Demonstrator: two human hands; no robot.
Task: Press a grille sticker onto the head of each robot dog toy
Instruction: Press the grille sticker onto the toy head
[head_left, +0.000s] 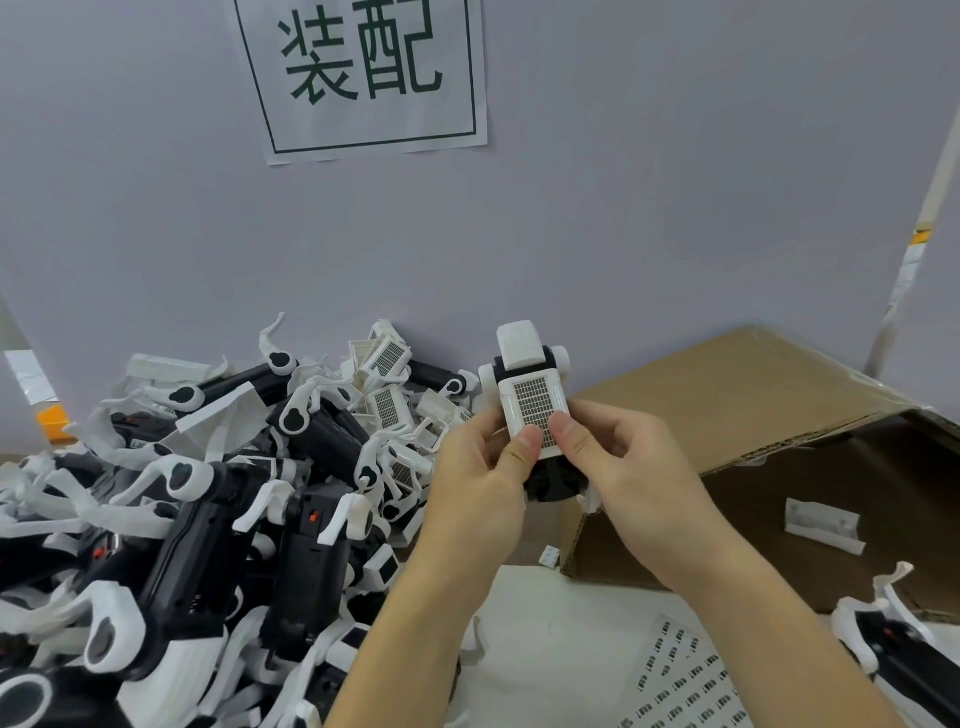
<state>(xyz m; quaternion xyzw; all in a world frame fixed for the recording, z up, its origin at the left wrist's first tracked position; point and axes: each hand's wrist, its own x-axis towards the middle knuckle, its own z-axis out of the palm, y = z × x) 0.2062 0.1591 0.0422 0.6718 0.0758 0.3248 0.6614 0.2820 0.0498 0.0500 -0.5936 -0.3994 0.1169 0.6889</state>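
I hold one black-and-white robot dog toy (524, 364) up in front of me, its white head facing me. A grey grille sticker (535, 402) lies on the head. My left hand (480, 478) grips the toy from the left, its thumb pressing the sticker's lower edge. My right hand (623, 467) grips it from the right, its thumb pressing beside the left one. The toy's black body is mostly hidden behind my fingers.
A big pile of robot dog toys (208, 493) fills the left of the table; some heads there carry grille stickers. An open cardboard box (753, 415) stands at the right with a white part (823, 525) inside. A sticker sheet (691, 680) lies near me; another toy (883, 639) sits at lower right.
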